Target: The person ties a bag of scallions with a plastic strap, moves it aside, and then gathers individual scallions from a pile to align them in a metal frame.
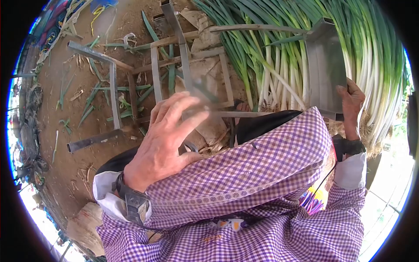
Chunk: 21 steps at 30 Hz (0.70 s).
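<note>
My left hand (163, 142) is raised above my lap with its fingers curved and apart. Nothing shows in its grasp, and a blurred patch lies just past the fingertips, near a bar of the metal frame (185, 70). At the right, my right hand (352, 101) grips the lower right edge of a grey metal tray (325, 65) that is fixed to this frame. The thumb lies over the rim; the other fingers are partly hidden. Long green onions (279, 81) with white stems lie in a thick row behind and beside the tray.
Loose green leaves (89, 109) litter the dirt floor (56, 161) on the left. A brown sheet (209, 83) lies beneath the frame. Checked cloth (244, 161) covers my lap. Yellow string (97, 16) and blue material lie at the top left.
</note>
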Available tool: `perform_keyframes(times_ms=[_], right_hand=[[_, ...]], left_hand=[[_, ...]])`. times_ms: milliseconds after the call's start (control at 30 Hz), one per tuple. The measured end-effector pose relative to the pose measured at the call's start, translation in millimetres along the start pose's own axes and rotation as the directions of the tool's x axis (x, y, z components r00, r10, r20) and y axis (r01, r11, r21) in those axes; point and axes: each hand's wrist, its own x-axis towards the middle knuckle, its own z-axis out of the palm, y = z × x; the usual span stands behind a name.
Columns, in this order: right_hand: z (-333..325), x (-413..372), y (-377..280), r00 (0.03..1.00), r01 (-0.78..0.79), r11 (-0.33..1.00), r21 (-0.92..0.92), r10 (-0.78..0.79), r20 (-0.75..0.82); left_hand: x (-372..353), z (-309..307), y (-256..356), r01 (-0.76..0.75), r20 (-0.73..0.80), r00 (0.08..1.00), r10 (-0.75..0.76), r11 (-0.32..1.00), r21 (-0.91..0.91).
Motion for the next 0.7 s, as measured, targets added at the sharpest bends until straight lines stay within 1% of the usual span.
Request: perform_keyframes(times_ms=[100,200,233,333,433,533,567,667,700], right_hand=[[0,-2,2,0.997,0.056,0.994,0.096,-0.050,-0.059],[2,-5,-4,0.998,0.017,0.999,0.032,-0.015,-0.060],[4,-7,-10,0.999,0.012,0.998,0.068,-0.009,-0.044],[5,-9,-13,0.999,0.019,1.000,0.024,-0.018,-0.037],[10,-11,-18,0.999,-0.006,0.997,0.078,0.008,-0.031],[18,-9,-15,1.000,0.015,0.990,0.138,-0.012,-0.022],[20,-4,-7,0.998,0.029,0.996,0.085,-0.025,-0.055],[26,4,-4,1.000,-0.011,0.993,0.116,0.013,-0.014],[30,7,-4,1.000,0.004,0.990,0.141,-0.001,-0.021]], left_hand=[[-3,0,-1,-0.009,0.013,1.000,0.009,1.000,0.004],[-7,-1,-4,-0.008,0.012,1.000,0.008,1.000,0.009],[-8,-1,-5,-0.006,0.006,1.000,0.006,1.000,0.000],[-9,0,-5,0.001,-0.005,1.000,-0.001,1.000,-0.014],[-9,1,-1,0.011,-0.007,1.000,-0.011,0.999,-0.030],[-9,0,0,0.004,-0.009,1.000,-0.004,0.999,-0.041],[-9,-1,-1,-0.004,-0.014,1.000,0.003,0.999,-0.042],[-10,0,-2,-0.011,-0.018,1.000,0.011,1.000,-0.028],[-10,0,-3,-0.018,-0.020,1.000,0.018,0.999,-0.029]])
